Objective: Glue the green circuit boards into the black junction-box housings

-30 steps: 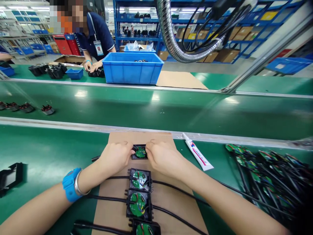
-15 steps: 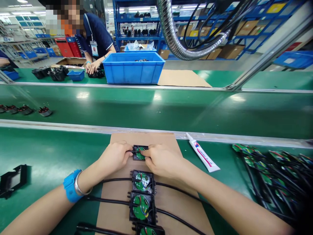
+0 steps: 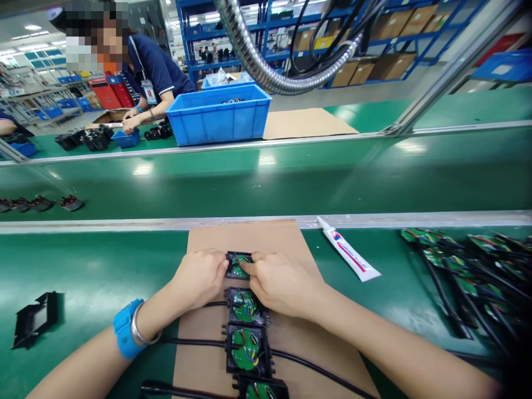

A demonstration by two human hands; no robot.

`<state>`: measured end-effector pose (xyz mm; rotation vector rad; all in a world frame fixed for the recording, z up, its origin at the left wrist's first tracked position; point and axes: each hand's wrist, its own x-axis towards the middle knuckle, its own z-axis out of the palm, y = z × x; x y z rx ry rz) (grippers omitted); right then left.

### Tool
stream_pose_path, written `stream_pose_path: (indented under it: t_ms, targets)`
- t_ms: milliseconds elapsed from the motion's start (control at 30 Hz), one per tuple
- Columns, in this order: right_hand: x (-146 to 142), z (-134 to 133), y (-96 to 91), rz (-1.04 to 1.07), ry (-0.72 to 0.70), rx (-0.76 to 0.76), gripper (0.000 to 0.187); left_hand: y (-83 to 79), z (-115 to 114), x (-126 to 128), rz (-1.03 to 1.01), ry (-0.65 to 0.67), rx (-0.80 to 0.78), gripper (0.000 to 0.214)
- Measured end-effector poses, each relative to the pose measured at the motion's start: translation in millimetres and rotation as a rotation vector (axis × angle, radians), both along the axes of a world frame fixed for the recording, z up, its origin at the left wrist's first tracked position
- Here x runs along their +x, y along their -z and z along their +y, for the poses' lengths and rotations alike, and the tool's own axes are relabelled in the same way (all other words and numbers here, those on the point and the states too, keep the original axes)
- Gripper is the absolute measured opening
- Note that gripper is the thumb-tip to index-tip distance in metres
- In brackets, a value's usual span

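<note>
At the top of a row on a cardboard sheet [image 3: 208, 235] lies a small black plastic housing [image 3: 230, 274] with a round green circuit board [image 3: 239, 267] inside. My left hand [image 3: 203, 277] is closed on the housing's left edge, fingertips pinched together. My right hand [image 3: 282, 282] grips the right side, its index finger touching the board. Nearer to me, a second housing [image 3: 246, 306], a third housing [image 3: 248, 350] and a partly cut-off housing [image 3: 260, 389] hold similar boards. Black cables [image 3: 195, 342] run out of their sides.
A white glue tube [image 3: 349, 252] lies right of the cardboard. Several boards with black cables [image 3: 461, 277] are heaped at the far right. An unfilled black housing [image 3: 36, 318] lies left. Across the green conveyor [image 3: 291, 188], a co-worker [image 3: 153, 66] stands by a blue bin [image 3: 220, 116].
My view has tilted slightly. Both hands stay on the top housing, my right index finger still on its board. The co-worker's hands have moved from black parts to a small blue tray.
</note>
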<state>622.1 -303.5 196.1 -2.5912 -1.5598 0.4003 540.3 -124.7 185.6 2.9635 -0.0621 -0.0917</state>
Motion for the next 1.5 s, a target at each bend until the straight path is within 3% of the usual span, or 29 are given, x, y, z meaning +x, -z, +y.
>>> stream_pose_path:
  t_ms: [433, 600, 733, 867, 1033, 1133, 1233, 1333, 1500]
  targets:
    - [-1.0, 1.0, -0.1, 0.042, 0.037, 0.038, 0.033, -3.4, -15.2, 18.3, 0.146, 0.073, 0.281, 0.021]
    - [-4.4, -0.8, -0.9, 0.006, 0.033, 0.049, 0.034, -9.5, -19.1, 4.0, 0.070, -0.006, 0.310, 0.023]
    - [-6.4, -2.1, 0.4, 0.026, 0.041, 0.065, 0.035, 0.5, -18.8, -16.4, 0.011, 0.045, 0.220, 0.043]
    - [-4.0, -1.4, 1.4, 0.083, 0.066, 0.077, 0.038, 11.1, -18.9, -21.8, -0.002, 0.057, 0.151, 0.042]
    - [7.1, -8.0, -3.7, 0.207, 0.013, 0.095, 0.042, 1.7, -12.8, -16.3, -0.022, 0.086, 0.070, 0.039]
    - [12.2, -18.2, -7.0, 0.338, 0.064, 0.160, 0.052, -5.7, -8.3, -12.6, -0.093, 0.114, -0.011, 0.037]
    - [11.7, -25.6, -9.2, 0.330, 0.167, 0.185, 0.036, -3.4, -6.3, -6.8, -0.161, 0.232, -0.116, 0.029]
    - [7.5, -25.8, -10.5, 0.254, 0.180, 0.150, 0.014, 7.3, -5.7, -1.6, -0.142, 0.376, -0.149, 0.024]
    - [3.4, -19.1, -0.7, 0.176, 0.146, 0.233, 0.017, 23.5, -6.2, -0.9, -0.151, 0.354, -0.152, 0.024]
